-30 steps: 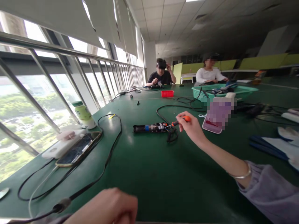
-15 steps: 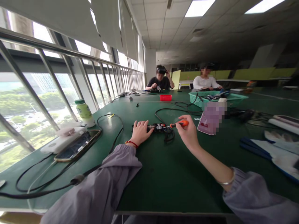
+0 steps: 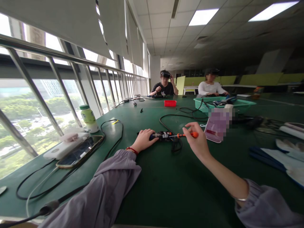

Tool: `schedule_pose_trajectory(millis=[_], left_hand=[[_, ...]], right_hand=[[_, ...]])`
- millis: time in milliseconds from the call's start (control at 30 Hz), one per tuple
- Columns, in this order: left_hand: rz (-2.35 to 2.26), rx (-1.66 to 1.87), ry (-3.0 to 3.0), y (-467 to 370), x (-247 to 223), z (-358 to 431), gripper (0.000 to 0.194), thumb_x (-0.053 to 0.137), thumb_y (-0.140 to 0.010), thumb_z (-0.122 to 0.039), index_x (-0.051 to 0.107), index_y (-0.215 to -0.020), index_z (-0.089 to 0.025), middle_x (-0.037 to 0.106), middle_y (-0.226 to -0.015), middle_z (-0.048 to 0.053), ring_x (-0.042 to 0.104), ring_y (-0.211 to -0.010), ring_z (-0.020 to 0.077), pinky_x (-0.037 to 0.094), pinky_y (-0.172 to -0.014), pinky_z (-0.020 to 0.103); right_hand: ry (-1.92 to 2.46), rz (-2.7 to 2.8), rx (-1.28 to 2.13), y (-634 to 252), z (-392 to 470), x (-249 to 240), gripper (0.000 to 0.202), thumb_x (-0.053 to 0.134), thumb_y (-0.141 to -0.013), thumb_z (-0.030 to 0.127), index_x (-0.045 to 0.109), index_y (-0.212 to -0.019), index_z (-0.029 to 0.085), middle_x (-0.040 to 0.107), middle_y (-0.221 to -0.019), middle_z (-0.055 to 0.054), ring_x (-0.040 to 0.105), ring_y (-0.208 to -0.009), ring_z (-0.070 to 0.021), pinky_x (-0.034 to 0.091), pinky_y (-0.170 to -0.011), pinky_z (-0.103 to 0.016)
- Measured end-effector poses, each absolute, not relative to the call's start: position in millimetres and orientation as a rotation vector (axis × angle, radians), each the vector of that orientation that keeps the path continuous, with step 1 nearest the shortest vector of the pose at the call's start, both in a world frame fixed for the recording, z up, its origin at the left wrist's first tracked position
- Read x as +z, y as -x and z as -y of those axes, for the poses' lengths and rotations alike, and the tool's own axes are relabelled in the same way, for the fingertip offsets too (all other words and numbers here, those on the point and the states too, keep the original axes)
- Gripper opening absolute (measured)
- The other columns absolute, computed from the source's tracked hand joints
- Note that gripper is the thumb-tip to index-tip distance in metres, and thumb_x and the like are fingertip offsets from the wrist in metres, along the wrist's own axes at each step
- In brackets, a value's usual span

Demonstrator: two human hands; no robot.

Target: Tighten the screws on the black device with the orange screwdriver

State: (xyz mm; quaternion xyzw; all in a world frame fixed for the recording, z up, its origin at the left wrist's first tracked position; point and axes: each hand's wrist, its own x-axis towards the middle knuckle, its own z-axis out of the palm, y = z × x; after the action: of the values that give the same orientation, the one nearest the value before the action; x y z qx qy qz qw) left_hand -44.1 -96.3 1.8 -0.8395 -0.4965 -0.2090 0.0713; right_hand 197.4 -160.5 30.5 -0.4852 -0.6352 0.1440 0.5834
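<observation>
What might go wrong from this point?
The screwdriver could slip, since its shaft meets the black device at a shallow angle.

The left hand seems to be all that steadies the device, so it might roll.

The black cable beside it could snag.

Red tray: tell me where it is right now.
In the head view, the red tray sits far along the green table, left of the teal basket and in front of the person in black.
</observation>
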Motion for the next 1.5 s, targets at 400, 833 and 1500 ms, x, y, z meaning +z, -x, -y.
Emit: schedule_pose_trajectory(millis=[400, 833, 1500], left_hand=[[1.556, -0.569, 2.469, 36.8, 3.5, 100.3, 0.033, 0.045, -0.085, -0.048, 0.056, -0.099, -0.02, 0.061, -0.101, 0.007, 0.056, -0.096, 0.0234, 0.039, -0.088, 0.038], [1.541, -0.52, 2.449, 36.9, 0.2, 98.1, 0.036, 0.042, -0.086, -0.049, 0.054, -0.102, -0.019, 0.06, -0.103, 0.007, 0.055, -0.097, 0.0235, 0.039, -0.087, 0.037], [1.542, -0.481, 2.416, 34.3, 1.9, 100.3, 0.036, 0.041, -0.087, -0.049, 0.054, -0.1, -0.018, 0.06, -0.101, 0.007, 0.055, -0.093, 0.0236, 0.039, -0.086, 0.038]], right_hand=[[1.149, 1.483, 0.42, -205.5, 158.8, 29.1, 0.027, 0.054, -0.079, 0.047, 0.054, -0.08, 0.02, 0.048, -0.058, 0.004, 0.048, -0.052, -0.0127, 0.041, -0.054, -0.027], [1.169, 1.471, 0.515, -203.9, 160.3, 27.3, 0.03, 0.05, -0.08, 0.05, 0.054, -0.081, 0.02, 0.043, -0.053, 0.006, 0.04, -0.042, -0.0096, 0.036, -0.044, -0.025], [1.175, 1.495, 0.428, -206.0, 161.3, 31.4, 0.03, 0.055, -0.077, 0.05, 0.055, -0.083, 0.021, 0.046, -0.054, 0.005, 0.046, -0.049, -0.0127, 0.038, -0.05, -0.026]])
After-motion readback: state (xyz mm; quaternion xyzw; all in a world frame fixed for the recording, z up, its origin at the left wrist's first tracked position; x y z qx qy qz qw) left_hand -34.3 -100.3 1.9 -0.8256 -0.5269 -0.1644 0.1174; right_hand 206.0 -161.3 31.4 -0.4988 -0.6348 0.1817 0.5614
